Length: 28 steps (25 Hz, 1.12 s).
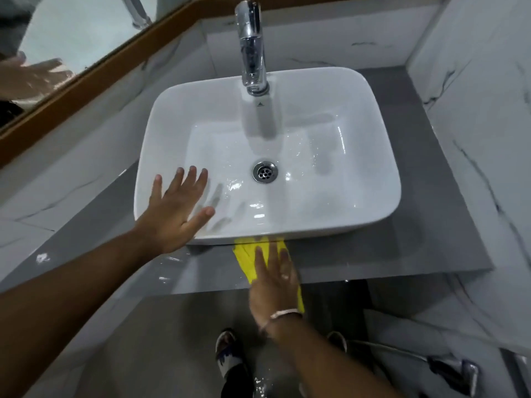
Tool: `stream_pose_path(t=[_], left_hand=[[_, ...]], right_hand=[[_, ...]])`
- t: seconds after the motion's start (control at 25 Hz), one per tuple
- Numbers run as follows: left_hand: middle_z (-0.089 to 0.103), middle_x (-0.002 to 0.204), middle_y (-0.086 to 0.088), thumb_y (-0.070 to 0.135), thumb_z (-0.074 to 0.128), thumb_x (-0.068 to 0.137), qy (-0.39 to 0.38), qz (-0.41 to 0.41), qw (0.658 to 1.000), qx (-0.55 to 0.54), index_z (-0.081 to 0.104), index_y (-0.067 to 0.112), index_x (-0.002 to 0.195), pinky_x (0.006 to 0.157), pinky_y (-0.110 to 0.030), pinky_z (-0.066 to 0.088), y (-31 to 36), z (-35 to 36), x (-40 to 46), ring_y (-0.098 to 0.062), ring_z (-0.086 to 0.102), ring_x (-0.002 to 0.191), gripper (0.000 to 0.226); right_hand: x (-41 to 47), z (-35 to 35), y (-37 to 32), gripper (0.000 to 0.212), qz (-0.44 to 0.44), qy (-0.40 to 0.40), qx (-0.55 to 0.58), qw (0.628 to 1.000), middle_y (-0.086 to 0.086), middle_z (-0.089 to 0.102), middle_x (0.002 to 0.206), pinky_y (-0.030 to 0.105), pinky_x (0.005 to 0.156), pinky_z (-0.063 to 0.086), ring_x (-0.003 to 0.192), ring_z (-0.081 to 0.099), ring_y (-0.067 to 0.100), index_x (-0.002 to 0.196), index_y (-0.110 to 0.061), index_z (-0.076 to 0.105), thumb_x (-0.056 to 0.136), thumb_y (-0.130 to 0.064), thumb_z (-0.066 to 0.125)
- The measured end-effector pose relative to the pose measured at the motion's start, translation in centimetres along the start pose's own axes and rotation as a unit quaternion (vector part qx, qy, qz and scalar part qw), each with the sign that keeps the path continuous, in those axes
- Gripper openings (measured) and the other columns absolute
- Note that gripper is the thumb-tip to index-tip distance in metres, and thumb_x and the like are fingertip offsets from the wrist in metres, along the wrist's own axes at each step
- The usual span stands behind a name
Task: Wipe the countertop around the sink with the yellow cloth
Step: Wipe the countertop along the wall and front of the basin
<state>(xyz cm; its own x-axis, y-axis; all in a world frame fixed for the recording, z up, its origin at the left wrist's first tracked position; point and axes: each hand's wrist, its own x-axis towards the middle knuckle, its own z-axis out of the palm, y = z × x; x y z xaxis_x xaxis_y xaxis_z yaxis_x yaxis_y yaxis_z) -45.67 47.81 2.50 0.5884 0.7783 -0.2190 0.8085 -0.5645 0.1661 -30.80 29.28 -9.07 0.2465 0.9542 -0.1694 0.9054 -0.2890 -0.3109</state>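
A white rectangular sink (373,179) stands on a grey countertop (388,254). The yellow cloth (247,252) lies on the countertop's front strip, just below the sink's front rim. My right hand (273,285) presses flat on the cloth with fingers stretched out, covering most of it; a corner hangs past the counter's front edge. My left hand (175,211) hovers over the sink's front left corner, fingers spread, holding nothing.
A chrome tap (251,47) rises at the back of the sink. Marble-tiled walls close in at the left and right. A wood-framed mirror (71,30) is at the upper left. My sandalled foot (230,351) is on the floor below.
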Motion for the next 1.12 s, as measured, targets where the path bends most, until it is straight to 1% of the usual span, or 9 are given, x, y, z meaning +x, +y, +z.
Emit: stream_pose_path(t=[0.16, 0.28, 0.36, 0.52, 0.68, 0.76, 0.88, 1.0, 1.12], left_hand=[[-0.008, 0.162, -0.003, 0.069, 0.01, 0.09, 0.044, 0.081, 0.994, 0.062, -0.003, 0.03, 0.152, 0.115, -0.059, -0.014, -2.3, -0.5, -0.4, -0.025, -0.011, 0.148, 0.075], [-0.007, 0.162, -0.004, 0.068, 0.012, 0.091, 0.061, 0.118, 0.987, 0.09, -0.003, 0.031, 0.152, 0.115, -0.057, -0.015, -4.3, -1.0, -0.3, -0.026, -0.014, 0.148, 0.074], [-0.008, 0.162, -0.005, 0.068, 0.013, 0.092, 0.056, 0.126, 0.987, 0.078, -0.005, 0.03, 0.152, 0.115, -0.057, -0.015, -4.7, -1.2, -0.3, -0.026, -0.014, 0.147, 0.074], [-0.001, 0.162, -0.007, 0.068, 0.01, 0.09, 0.062, 0.133, 0.987, 0.058, -0.002, 0.027, 0.152, 0.116, -0.059, -0.009, -4.8, -1.0, -0.3, -0.028, -0.007, 0.148, 0.075], [0.011, 0.162, -0.012, 0.064, 0.017, 0.092, 0.073, 0.127, 0.987, 0.063, 0.004, 0.025, 0.152, 0.117, -0.058, -0.006, -5.3, -0.8, -0.1, -0.03, 0.003, 0.149, 0.073], [0.013, 0.161, -0.013, 0.064, 0.017, 0.092, 0.072, 0.129, 0.987, 0.063, 0.005, 0.024, 0.152, 0.117, -0.058, -0.005, -5.3, -0.6, -0.2, -0.031, 0.005, 0.149, 0.073], [0.014, 0.161, -0.013, 0.065, 0.015, 0.09, 0.08, 0.127, 0.987, 0.062, 0.004, 0.024, 0.152, 0.117, -0.06, -0.004, -5.2, -0.6, -0.1, -0.031, 0.006, 0.149, 0.074], [0.012, 0.161, -0.012, 0.066, 0.016, 0.089, 0.075, 0.127, 0.987, 0.067, 0.004, 0.025, 0.152, 0.116, -0.062, -0.002, -5.1, -0.7, 0.0, -0.031, 0.006, 0.149, 0.076], [0.012, 0.162, -0.01, 0.065, 0.02, 0.089, 0.075, 0.125, 0.987, 0.066, 0.005, 0.026, 0.152, 0.116, -0.062, -0.002, -5.0, -0.6, 0.0, -0.03, 0.005, 0.149, 0.075]], right_hand=[[-0.2, -1.7, 10.4, 0.07, 0.011, -0.025, -0.134, 0.991, 0.022, 0.035, 0.146, 0.054, 0.104, 0.032, 0.133, 0.032, 0.047, 0.134, -0.009, 0.046, 0.067, -0.021, 0.06], [0.3, -5.2, 16.2, 0.062, 0.217, 0.027, -0.112, 0.969, 0.028, 0.033, 0.145, 0.055, 0.11, 0.019, 0.133, 0.026, 0.05, 0.13, -0.003, 0.049, 0.073, -0.026, 0.061], [1.5, -5.0, 10.9, 0.063, 0.358, 0.061, -0.054, 0.93, 0.027, 0.03, 0.147, 0.054, 0.11, 0.023, 0.133, 0.026, 0.047, 0.138, -0.008, 0.037, 0.079, -0.022, 0.053], [1.2, 2.1, -9.0, 0.06, 0.155, 0.021, -0.07, 0.985, 0.016, 0.035, 0.148, 0.053, 0.116, 0.006, 0.137, 0.029, 0.036, 0.139, -0.02, 0.038, 0.08, -0.022, 0.026], [0.2, 3.3, -16.4, 0.052, 0.027, 0.022, 0.031, 0.999, 0.005, 0.05, 0.14, 0.045, 0.105, 0.04, 0.129, 0.044, 0.028, 0.133, -0.026, 0.043, 0.081, -0.024, 0.04], [0.7, 0.9, -11.2, 0.051, -0.073, -0.026, 0.001, 0.997, 0.008, 0.049, 0.139, 0.045, 0.104, 0.04, 0.128, 0.044, 0.032, 0.131, -0.026, 0.045, 0.081, -0.022, 0.045], [0.7, -2.9, 1.8, 0.063, 0.079, 0.006, -0.095, 0.992, 0.015, 0.044, 0.141, 0.045, 0.108, 0.034, 0.129, 0.039, 0.035, 0.131, -0.021, 0.048, 0.075, -0.031, 0.019], [0.3, -6.1, 12.4, 0.059, 0.213, 0.032, -0.105, 0.971, 0.022, 0.037, 0.146, 0.06, 0.103, 0.034, 0.128, 0.036, 0.045, 0.134, -0.008, 0.042, 0.08, -0.028, 0.03], [1.7, -5.2, 12.3, 0.056, 0.281, 0.016, -0.13, 0.951, 0.03, 0.035, 0.143, 0.064, 0.1, 0.034, 0.127, 0.033, 0.052, 0.133, 0.001, 0.042, 0.08, -0.015, 0.032]])
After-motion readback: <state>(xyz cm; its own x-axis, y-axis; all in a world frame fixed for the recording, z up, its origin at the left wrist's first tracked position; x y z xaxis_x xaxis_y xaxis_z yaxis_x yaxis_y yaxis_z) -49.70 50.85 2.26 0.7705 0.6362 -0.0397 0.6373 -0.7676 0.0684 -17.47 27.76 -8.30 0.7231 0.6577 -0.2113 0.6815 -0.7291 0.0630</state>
